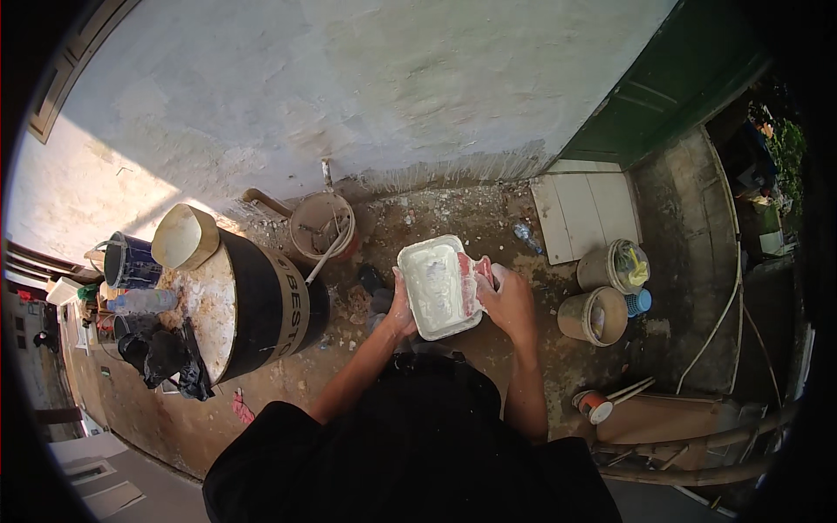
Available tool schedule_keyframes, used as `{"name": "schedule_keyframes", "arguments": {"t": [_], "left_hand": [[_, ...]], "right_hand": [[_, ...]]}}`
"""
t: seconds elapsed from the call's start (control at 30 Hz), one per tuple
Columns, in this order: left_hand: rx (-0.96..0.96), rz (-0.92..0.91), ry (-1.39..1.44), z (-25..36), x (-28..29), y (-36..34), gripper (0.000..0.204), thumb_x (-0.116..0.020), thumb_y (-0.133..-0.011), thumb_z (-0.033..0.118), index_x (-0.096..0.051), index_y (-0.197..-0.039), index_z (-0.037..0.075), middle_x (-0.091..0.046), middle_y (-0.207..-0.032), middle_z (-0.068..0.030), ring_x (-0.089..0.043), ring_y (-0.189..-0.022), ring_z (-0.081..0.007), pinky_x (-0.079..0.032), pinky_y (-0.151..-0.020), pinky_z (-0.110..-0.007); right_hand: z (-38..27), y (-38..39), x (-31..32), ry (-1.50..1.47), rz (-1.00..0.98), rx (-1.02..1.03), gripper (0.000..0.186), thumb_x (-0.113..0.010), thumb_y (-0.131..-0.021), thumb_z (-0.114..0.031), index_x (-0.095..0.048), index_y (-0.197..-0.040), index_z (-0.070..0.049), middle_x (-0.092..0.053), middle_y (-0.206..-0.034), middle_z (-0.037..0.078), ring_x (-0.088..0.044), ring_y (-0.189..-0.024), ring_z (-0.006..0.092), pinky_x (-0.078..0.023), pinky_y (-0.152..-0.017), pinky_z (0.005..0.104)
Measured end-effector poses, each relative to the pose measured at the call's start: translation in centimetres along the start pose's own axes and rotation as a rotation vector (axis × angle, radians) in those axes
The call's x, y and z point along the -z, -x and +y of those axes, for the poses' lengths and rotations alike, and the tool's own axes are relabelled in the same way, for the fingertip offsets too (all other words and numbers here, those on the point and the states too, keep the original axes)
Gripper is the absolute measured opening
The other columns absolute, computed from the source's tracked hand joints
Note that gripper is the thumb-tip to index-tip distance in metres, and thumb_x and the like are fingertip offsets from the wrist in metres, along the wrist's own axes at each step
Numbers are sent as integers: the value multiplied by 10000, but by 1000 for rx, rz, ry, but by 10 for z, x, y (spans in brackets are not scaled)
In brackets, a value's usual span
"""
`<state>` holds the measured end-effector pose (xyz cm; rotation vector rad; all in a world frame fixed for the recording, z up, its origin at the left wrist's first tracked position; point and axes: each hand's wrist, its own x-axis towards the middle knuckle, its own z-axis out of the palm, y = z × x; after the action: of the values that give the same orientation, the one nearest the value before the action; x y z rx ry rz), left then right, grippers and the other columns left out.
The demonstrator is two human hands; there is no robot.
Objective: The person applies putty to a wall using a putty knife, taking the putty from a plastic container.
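Near the middle of the view, just ahead of the dark-clothed body, a white rectangular tray [433, 292] is held, its inside smeared with a whitish paste; the clock directions are counted from this tray. On its nine o'clock side, it is grasped at the edge by the left hand [403, 309]. At its three o'clock side, a red tool [485, 272], smeared with white, is gripped by the right hand [506, 301] beside the rim; the exact kind of tool cannot be told. At nine o'clock, a black drum [277, 301] with a beige band is seen, and on its dirty top a beige container [185, 237] is placed. Toward ten o'clock, near the drum, a round bucket [301, 213] can be seen, with some sticks inside. At twelve o'clock, the ground is bounded by a pale, rough wall [384, 87]. At two o'clock, a crumpled plastic bottle [527, 237] is seen lying near some pale tiles [584, 213]. At three o'clock, two beige pails are found, a farther pail [595, 268] and a nearer pail [574, 315]. Toward eight o'clock, a pink cloth [242, 406] is left on the ground.
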<state>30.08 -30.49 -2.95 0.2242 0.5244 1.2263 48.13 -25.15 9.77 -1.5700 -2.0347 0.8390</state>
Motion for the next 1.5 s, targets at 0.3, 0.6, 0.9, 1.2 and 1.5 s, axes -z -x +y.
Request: {"name": "schedule_keyframes", "arguments": {"t": [0.3,0.6,0.9,1.2,1.5], "left_hand": [[29,-4,-38,0,-8,2,1057,-199,-745,864,-243,-1483,109,-364,-1470,-145,-421,-1314,-325,-361,-1084,-514],[27,-64,32,0,-8,-1,1002,-184,-786,825,-245,-1478,104,-372,-1464,-140,-427,-1311,-310,-382,-1077,-496],[47,-28,23,2,-14,-1,995,-210,-785,826,-259,-1475,110,-379,-1461,-137,-432,-1305,-314,-375,-1079,-499],[31,-49,77,-4,-4,-7,979,-220,-799,813,-244,-1482,111,-363,-1475,-131,-425,-1311,-311,-363,-1088,-489],[35,4,-61,-6,-7,-9,1038,-188,-754,857,-242,-1486,123,-358,-1479,-124,-410,-1324,-312,-351,-1091,-502]], "right_hand": [[6,-5,8,-76,-64,-5,212,-629,-841,-185,-612,-814,25,-587,-693,235,-571,-670,426,-436,-590,431],[10,-8,3,-60,-66,20,212,-630,-854,-173,-610,-838,37,-580,-703,224,-471,-588,379,-416,-577,395],[0,-11,-2,-188,-184,10,219,-634,-834,-176,-607,-792,37,-611,-679,221,-596,-656,408,-452,-595,424],[-14,-3,11,137,21,98,233,-608,-866,-169,-556,-797,47,-571,-702,256,-585,-696,426,-446,-619,464],[-4,-16,0,129,-129,81,281,-577,-888,-193,-557,-763,57,-576,-743,276,-566,-751,458,-437,-655,489]]}}
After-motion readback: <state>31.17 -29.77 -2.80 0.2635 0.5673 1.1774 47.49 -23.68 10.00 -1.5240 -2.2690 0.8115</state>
